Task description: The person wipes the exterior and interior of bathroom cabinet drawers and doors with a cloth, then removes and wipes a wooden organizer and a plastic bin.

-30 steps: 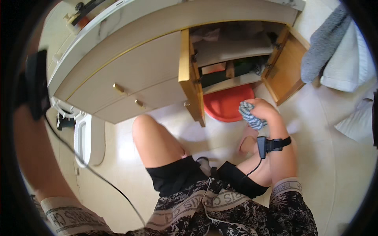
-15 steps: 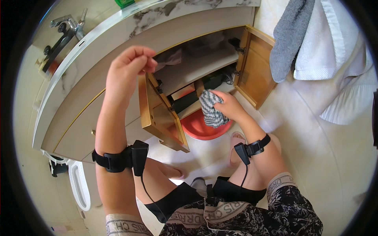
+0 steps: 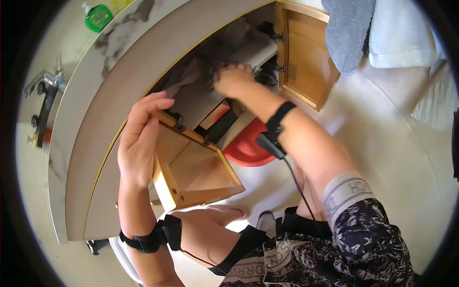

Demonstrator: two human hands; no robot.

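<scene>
My right hand [image 3: 234, 81] reaches into the open cabinet at shelf height, blurred by motion. Its fingers are closed on a grey-and-white striped cloth [image 3: 213, 76], of which only a dark, smeared part shows past the knuckles. By the top corner of the left cabinet door [image 3: 165, 184] is my left hand [image 3: 138, 143], fingers apart and holding nothing; whether it touches the door I cannot tell. Beneath the right forearm, the shelf [image 3: 196, 105] runs across the cabinet, with a pale cloth [image 3: 186, 76] lying farther in.
The right cabinet door [image 3: 308, 52] stands open, grey and white towels [image 3: 399, 36] hanging beside it. A red basin [image 3: 246, 146] sits on the floor below the cabinet. On the counter [image 3: 126, 33] are a green pump bottle [image 3: 99, 19] and a tap [image 3: 45, 79].
My right hand has carried the striped cloth from above the basin up and into the cabinet. My left hand has lowered toward the left door, and its curled fingers have straightened.
</scene>
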